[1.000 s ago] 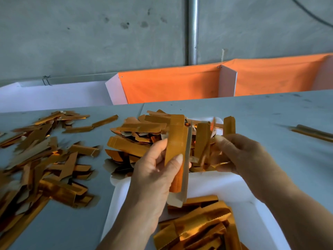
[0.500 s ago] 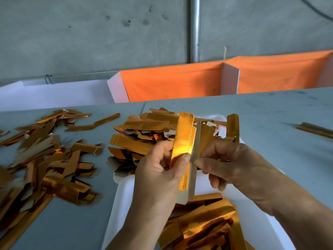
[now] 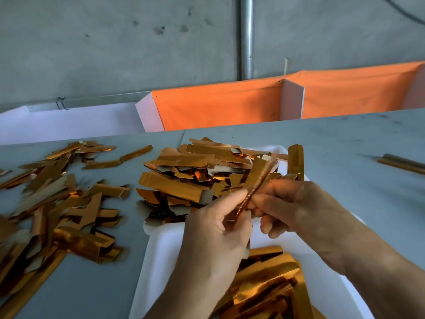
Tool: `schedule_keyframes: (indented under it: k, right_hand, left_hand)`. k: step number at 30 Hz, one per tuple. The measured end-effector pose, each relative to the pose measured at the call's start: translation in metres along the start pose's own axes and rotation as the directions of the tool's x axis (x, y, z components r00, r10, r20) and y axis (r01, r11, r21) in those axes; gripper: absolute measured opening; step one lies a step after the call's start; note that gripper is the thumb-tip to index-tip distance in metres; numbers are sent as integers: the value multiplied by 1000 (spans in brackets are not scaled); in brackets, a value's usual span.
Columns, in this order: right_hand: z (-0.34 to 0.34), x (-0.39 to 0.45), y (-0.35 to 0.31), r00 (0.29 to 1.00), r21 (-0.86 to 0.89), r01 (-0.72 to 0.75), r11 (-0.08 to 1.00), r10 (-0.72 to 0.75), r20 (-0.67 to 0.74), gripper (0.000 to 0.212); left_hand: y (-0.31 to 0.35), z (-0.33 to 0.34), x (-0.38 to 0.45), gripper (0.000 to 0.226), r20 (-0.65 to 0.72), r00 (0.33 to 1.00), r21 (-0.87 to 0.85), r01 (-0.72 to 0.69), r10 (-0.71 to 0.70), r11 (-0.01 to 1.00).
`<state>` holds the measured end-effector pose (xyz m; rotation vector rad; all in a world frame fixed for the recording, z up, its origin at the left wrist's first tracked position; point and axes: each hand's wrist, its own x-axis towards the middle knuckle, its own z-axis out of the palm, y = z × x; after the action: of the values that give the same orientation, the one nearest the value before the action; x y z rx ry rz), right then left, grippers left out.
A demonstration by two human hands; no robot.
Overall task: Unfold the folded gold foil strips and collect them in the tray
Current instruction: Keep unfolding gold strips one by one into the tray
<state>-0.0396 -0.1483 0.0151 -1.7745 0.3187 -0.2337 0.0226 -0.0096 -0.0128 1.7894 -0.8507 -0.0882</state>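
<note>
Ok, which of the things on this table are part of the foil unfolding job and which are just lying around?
Part of the job:
- foil strip pinched between left hand and right hand
- white tray
- strips in the tray
- loose strip pile

Lying about:
- thin rods far right
- orange dividers
- metal pipe

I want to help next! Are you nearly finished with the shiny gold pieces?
Not nearly. Some gold foil strips already lie in the white tray. The left hand and right hand both hold one strip now. A big scattered pile waits on the table, plus another heap.
</note>
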Motion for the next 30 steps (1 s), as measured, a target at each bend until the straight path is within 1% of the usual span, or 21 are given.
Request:
schedule_keyframes:
  k: [1, 2, 5, 7, 8, 9, 10, 11, 12, 13, 14, 15, 17, 18, 20, 22, 25, 27, 30]
  right_hand:
    - [0, 0, 0, 1000, -28, 4, 1000, -4, 3, 20]
    - [0, 0, 0, 1000, -39, 5, 999, -4, 12, 21]
    - [-6, -1, 0, 998, 36, -1, 999, -1, 58, 22]
    - [-11, -3, 1, 991, 91, -6, 996, -6, 131, 21]
    - [-12, -4, 2, 982, 139, -3, 990, -23, 188, 17]
    - [-13, -5, 2, 969, 203, 2, 979, -52, 240, 17]
    - [-14, -4, 2, 957, 289, 15, 957, -97, 273, 21]
    - [-15, -3, 2, 951, 392, 38, 919, -154, 268, 24]
    - [-16, -1, 1, 957, 493, 70, 867, -198, 214, 24]
    - [-18, 1, 1, 967, 572, 107, 813, -219, 132, 19]
    - [-20, 3, 0, 976, 613, 149, 776, -217, 37, 16]
    - [-22, 5, 1, 978, 603, 193, 774, -199, -58, 20]
    - [-24, 6, 3, 966, 471, 241, 849, -165, -199, 28]
    - [-24, 6, 5, 964, 412, 235, 880, -156, -216, 31]
    - [-21, 6, 6, 976, 348, 198, 917, -153, -153, 39]
    - [-17, 7, 7, 984, 294, 166, 941, -140, -110, 47]
    - [-18, 6, 8, 982, 297, 180, 938, -152, -115, 40]
    - [-20, 6, 8, 980, 309, 186, 933, -154, -122, 29]
    - [-21, 5, 7, 980, 327, 186, 927, -150, -132, 14]
  left_hand:
    - [0, 1, 0, 45, 8, 1000, 17, 8, -8, 1000]
    - [-1, 2, 0, 42, 28, 999, 20, 28, -29, 999]
    - [-1, 1, 0, 32, 96, 992, -17, 89, -87, 996]
    - [1, 1, 1, 24, 119, 988, -104, 110, -97, 989]
    - [2, 0, 2, 23, 118, 987, -166, 132, -113, 977]
    - [3, 0, 3, 26, 105, 986, -236, 155, -133, 959]
    - [3, -1, 5, 28, 86, 984, -321, 174, -154, 931]
    - [3, -2, 6, 25, 73, 984, -395, 176, -161, 902]
    - [3, -3, 6, 21, 65, 985, -448, 174, -162, 877]
    - [2, -3, 6, 19, 69, 984, -479, 179, -167, 859]
    - [1, -4, 6, 18, 75, 981, -502, 194, -181, 843]
    - [0, -5, 6, 18, 81, 978, -514, 207, -193, 832]
    - [-1, -5, 6, 18, 107, 973, -505, 231, -206, 832]
    - [0, -5, 6, 17, 125, 971, -493, 239, -204, 836]
    - [2, -4, 6, 14, 165, 966, -469, 255, -200, 846]
    - [2, -4, 5, 16, 195, 961, -459, 265, -194, 848]
    - [5, -4, 3, 20, 224, 957, -441, 267, -183, 857]
    - [7, -3, 3, 21, 242, 951, -423, 281, -192, 861]
    - [9, -2, 2, 25, 225, 948, -384, 300, -227, 873]
